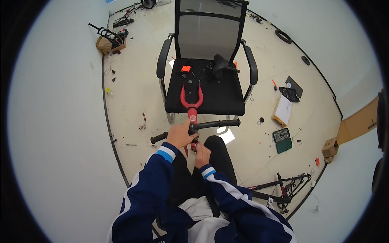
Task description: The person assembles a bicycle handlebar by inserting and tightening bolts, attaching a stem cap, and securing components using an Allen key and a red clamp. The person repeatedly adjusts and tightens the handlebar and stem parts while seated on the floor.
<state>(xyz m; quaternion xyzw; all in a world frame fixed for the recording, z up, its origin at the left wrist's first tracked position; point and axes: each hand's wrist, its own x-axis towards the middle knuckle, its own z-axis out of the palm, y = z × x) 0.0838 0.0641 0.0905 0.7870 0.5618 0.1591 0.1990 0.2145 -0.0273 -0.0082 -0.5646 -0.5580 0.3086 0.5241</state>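
Observation:
A red bicycle fork (192,104) rests with its two prongs on the seat of a black office chair (227,103), its upper end pointing toward me. Across it, over my knees, lies a black handlebar (212,124) with a rubber grip at each end. My left hand (179,134) is closed round the handlebar's middle, by the stem. Just below and to the right, my right hand (202,156) is closed in a pinch beside the clamp area; what its fingertips hold is hidden. A bicycle saddle (221,66) and an orange piece (185,69) lie on the seat among small parts.
Right of the chair are a toolbox (289,94), a cardboard box with white paper (282,109) and a green case (283,145). A dark bicycle frame (283,192) lies at lower right. More bike parts (114,38) stand at the left wall, and a tyre (283,36) lies far right.

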